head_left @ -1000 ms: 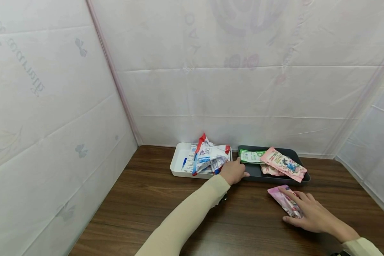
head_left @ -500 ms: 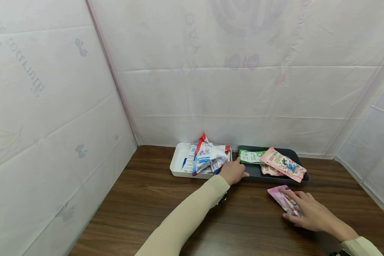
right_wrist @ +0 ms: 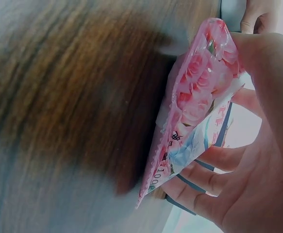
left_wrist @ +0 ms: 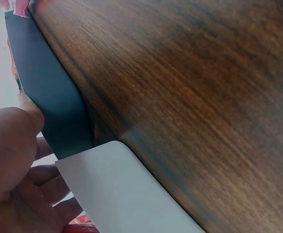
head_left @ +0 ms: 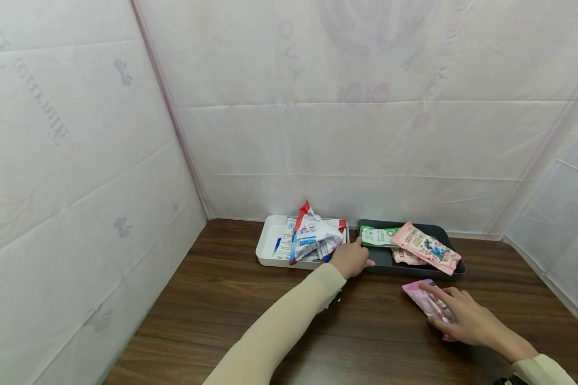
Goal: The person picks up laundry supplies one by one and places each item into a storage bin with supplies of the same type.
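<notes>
My right hand (head_left: 467, 318) grips a pink packet (head_left: 428, 302) with rose pictures on it, on the table in front of the dark tray (head_left: 380, 256). In the right wrist view the packet (right_wrist: 194, 102) stands on its edge, tilted, between thumb and fingers. My left hand (head_left: 351, 259) holds the adjoining ends of the dark tray and the white tray (head_left: 270, 246). In the left wrist view the thumb lies over the dark tray's rim (left_wrist: 58, 87). Its other fingers reach behind the walls, partly hidden by the white tray (left_wrist: 117, 184).
Crumpled white, red and blue packets (head_left: 313, 235) fill much of the white tray. Green packets (head_left: 378, 235) and pink packets (head_left: 426, 248) lie in the dark tray, one overhanging its front rim. A pale sheet wall (head_left: 366, 149) rises behind the wooden table (head_left: 212, 321).
My right thumb and fingers have closed further on the pink packet, and its near end now shows below the thumb. The left hand and the trays have hardly moved.
</notes>
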Demonstrator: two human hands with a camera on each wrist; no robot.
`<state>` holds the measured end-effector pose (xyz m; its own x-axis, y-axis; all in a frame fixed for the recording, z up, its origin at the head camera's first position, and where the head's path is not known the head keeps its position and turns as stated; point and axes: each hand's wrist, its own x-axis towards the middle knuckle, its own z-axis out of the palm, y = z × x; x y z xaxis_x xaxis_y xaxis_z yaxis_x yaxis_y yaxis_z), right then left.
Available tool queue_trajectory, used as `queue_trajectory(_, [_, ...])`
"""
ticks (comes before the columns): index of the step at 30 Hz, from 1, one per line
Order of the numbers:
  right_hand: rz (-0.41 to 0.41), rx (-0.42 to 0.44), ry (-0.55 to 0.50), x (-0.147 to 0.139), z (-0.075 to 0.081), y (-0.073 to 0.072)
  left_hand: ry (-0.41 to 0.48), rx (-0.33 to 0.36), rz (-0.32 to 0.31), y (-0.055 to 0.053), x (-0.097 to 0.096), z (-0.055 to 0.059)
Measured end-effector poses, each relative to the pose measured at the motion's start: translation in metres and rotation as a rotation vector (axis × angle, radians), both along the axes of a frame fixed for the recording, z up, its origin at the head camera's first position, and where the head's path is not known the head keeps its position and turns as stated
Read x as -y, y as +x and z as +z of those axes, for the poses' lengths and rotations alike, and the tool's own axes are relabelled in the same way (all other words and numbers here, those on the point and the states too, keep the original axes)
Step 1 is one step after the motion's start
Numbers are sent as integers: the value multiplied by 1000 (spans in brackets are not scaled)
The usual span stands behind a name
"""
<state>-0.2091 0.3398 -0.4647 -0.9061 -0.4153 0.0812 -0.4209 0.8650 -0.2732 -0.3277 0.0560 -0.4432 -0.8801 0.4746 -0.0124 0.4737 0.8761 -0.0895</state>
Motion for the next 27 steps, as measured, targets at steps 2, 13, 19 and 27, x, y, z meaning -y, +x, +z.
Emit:
queue_trajectory(2, [1,3,-1,0,0,0,0,1,-1,1,0,0])
queue_trajectory(13, [10,28,-21,0,4,-1,4,-2,-6,1,0,1])
queue_trajectory(19, [19,43,-32,0,8,-3,2,-2,-9,1,0,2])
queue_trajectory(27, [35,60,-38,-1,9,-6,3,5,-6,2,1,3])
